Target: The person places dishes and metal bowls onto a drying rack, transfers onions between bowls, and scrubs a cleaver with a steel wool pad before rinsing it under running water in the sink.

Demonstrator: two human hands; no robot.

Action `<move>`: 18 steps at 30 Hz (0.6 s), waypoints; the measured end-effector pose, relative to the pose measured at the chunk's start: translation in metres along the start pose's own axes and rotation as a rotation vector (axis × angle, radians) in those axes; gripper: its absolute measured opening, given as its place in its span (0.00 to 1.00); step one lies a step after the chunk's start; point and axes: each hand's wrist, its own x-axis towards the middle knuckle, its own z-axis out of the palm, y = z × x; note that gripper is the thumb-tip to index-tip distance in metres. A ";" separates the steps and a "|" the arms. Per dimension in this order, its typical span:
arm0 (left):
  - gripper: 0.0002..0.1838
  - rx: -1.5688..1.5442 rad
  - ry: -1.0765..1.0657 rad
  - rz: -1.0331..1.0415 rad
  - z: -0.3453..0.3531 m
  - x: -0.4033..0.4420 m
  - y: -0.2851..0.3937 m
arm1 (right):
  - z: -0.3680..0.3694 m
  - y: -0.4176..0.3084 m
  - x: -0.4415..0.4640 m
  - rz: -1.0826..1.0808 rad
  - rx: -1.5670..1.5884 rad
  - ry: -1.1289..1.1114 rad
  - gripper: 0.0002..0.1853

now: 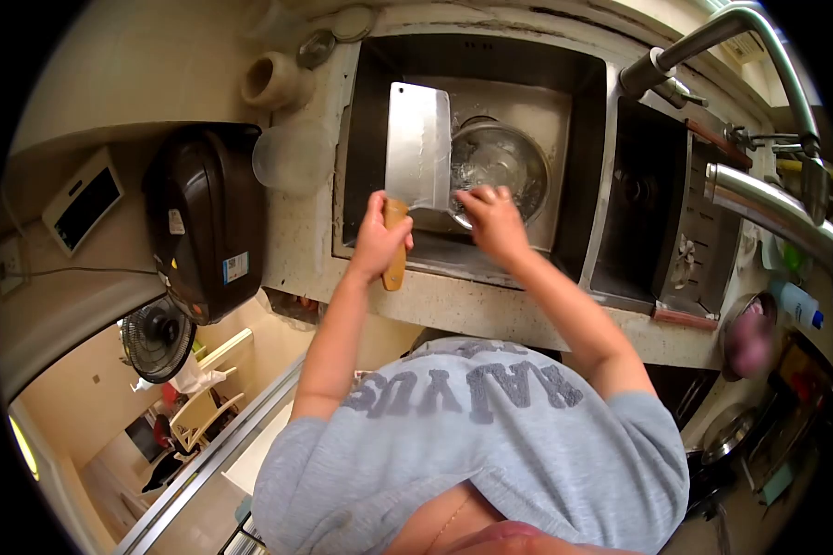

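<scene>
My left hand is wrapped round the wooden handle of a cleaver, and its broad metal blade points away from me over the sink. Droplets or wet streaks show on the blade. Close to the blade's lower right corner, my right hand has its fingers curled together. What those fingers hold, if anything, is hidden. Beneath the right hand, in the sink basin, sits a round bowl with water in it. The blade overlaps the bowl's left side in view.
A faucet arches over the right side, beside a smaller second basin. On the left counter are a black appliance, a translucent round container and a beige cup. A blue-capped bottle stands far right.
</scene>
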 end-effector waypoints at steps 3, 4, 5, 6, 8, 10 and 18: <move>0.17 -0.024 0.029 0.010 -0.001 0.002 0.011 | 0.012 0.049 -0.004 0.213 -0.067 -0.007 0.12; 0.17 -0.017 0.034 0.021 -0.002 0.000 0.010 | 0.016 0.057 0.002 0.275 -0.149 -0.036 0.10; 0.17 -0.005 0.034 0.034 -0.002 -0.001 0.009 | 0.022 0.069 0.006 0.300 -0.202 -0.125 0.12; 0.18 -0.007 0.028 0.026 -0.001 -0.001 0.008 | 0.034 0.086 0.006 0.324 -0.255 -0.213 0.14; 0.18 0.007 0.033 0.012 0.001 -0.004 0.005 | 0.071 0.125 0.002 0.485 -0.403 -0.363 0.17; 0.17 0.015 0.036 -0.003 0.000 -0.002 0.003 | 0.040 0.099 0.017 0.681 0.043 -0.244 0.18; 0.15 0.008 -0.026 -0.087 0.007 -0.006 0.011 | -0.049 -0.029 0.019 -0.098 0.260 0.067 0.13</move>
